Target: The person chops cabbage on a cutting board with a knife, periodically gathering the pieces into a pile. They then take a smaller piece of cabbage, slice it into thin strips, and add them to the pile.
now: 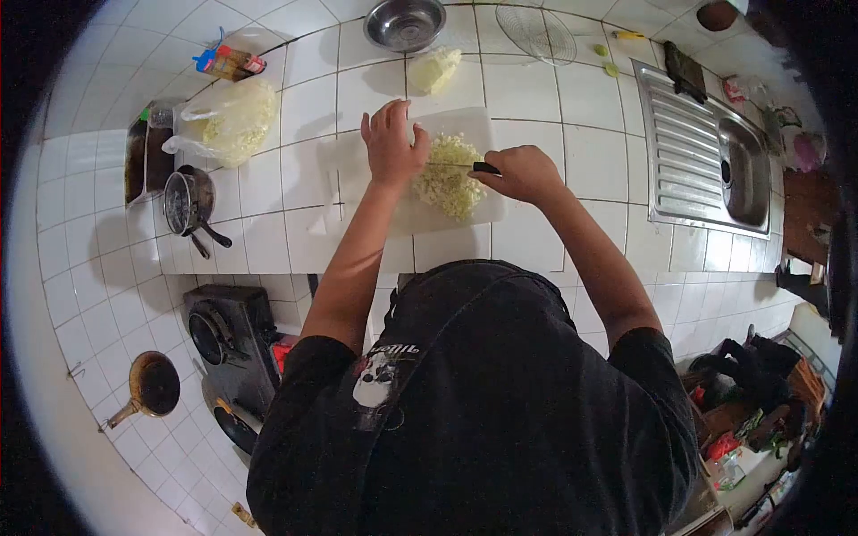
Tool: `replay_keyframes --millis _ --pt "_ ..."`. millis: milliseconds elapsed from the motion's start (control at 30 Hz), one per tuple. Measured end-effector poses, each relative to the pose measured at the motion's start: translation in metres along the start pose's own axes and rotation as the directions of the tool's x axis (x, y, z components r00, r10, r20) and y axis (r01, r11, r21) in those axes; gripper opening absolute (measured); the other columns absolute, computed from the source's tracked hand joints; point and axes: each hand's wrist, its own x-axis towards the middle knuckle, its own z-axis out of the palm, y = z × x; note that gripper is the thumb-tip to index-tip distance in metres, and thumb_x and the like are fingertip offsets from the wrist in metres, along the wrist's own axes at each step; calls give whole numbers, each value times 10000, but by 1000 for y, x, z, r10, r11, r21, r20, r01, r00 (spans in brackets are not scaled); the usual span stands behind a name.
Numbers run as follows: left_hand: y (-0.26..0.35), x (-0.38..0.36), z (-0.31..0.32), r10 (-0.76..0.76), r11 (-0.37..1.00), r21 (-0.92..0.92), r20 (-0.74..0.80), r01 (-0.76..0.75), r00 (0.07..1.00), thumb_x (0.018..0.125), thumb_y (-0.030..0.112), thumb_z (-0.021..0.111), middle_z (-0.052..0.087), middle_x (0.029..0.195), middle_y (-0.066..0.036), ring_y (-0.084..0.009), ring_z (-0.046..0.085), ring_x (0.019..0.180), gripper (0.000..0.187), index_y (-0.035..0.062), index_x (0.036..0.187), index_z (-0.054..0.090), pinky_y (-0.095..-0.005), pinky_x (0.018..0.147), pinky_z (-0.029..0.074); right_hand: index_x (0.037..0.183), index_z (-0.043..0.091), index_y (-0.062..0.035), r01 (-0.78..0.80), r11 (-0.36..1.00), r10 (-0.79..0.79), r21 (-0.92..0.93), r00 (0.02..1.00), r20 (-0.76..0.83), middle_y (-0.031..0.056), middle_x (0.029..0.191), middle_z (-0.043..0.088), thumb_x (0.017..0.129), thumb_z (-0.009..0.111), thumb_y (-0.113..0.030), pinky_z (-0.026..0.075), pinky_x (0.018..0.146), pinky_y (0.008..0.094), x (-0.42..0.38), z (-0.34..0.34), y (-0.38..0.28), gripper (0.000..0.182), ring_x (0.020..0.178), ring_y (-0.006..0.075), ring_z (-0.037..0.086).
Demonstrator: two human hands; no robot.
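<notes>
Now chopping: right hand [523, 174] closed on knife [465, 166], thin blade across pale, crumbly cabbage [447, 179] heaped on flat white board [407, 214]. Left hand [391, 143] open, palm down, fingers pressing the heap's left edge. Glossy square-tiled counter [286, 223] underneath. Round steel bowl [405, 23] beyond; ribbed steel sink [706, 152] well right; bare tiles between.

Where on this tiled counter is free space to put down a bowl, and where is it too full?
Bare tiles lie between the cutting board and the sink drainboard, and between the metal bowl and the board's far edge, beside the cabbage piece. The left is crowded: plastic bag, sieve, tray.
</notes>
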Motion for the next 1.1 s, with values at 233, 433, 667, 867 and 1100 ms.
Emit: replay_keyframes --millis 233,433,667,867,1100 --pt "-12 -15 19 -26 1000 0 47 26 999 827 200 609 609 1210 -131 -329 553 1194 440 84 1249 571 -587 1122 320 911 684 -105 -14 1000 13 18 999 51 138 774 712 937 605 -557 557 696 495 3 26 4 460 751 354 706" --pt "-14 -12 19 -37 999 10 148 36 988 834 212 618 611 1217 -143 -339 545 1207 449 84 1262 570 -571 1120 324 947 694 -105 -67 998 67 5 997 49 130 817 725 946 585 -558 563 725 494 4 22 2 466 780 351 712" --pt "-16 -2 8 10 999 -53 186 0 983 880 243 606 595 1261 -137 -339 536 1239 432 89 1281 566 -599 1136 285 963 716 -92 -51 999 49 9 990 133 163 872 732 955 555 -586 557 789 508 1 -4 -9 520 864 369 714" --pt "-12 22 3 26 997 -77 134 -16 991 874 246 604 596 1264 -129 -333 541 1235 439 90 1282 566 -579 1139 293 922 698 -74 -67 998 66 9 991 113 163 851 724 962 545 -592 554 772 511 3 -19 -13 542 854 370 713" --pt "-17 4 24 50 999 6 182 -52 982 854 216 648 605 1245 -174 -377 563 1173 437 53 1255 585 -514 1014 406 926 678 -80 -68 998 68 -2 994 81 157 842 726 978 530 -571 560 759 509 7 13 -4 515 824 371 715"
